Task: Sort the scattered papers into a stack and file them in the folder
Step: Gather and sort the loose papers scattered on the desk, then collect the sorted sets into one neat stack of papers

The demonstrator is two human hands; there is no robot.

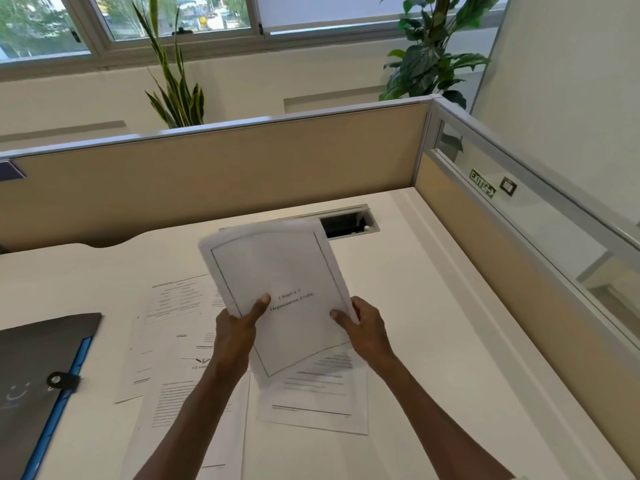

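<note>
I hold a small bundle of white papers (277, 271) up above the desk, tilted, its top sheet bearing a thin black border and a chapter title. My left hand (239, 327) grips its lower left edge with the thumb on the front. My right hand (363, 327) grips its lower right edge. Several more printed sheets (173, 341) lie scattered flat on the white desk beneath and to the left of my hands, one (318, 400) under my right wrist. The dark folder (38, 375) with a blue spine and a black clasp lies at the desk's left edge.
The white desk (433, 341) is walled by beige cubicle partitions (242, 168) behind and on the right. An open cable slot (346, 225) sits in the desk behind the held papers. Potted plants stand beyond the partition.
</note>
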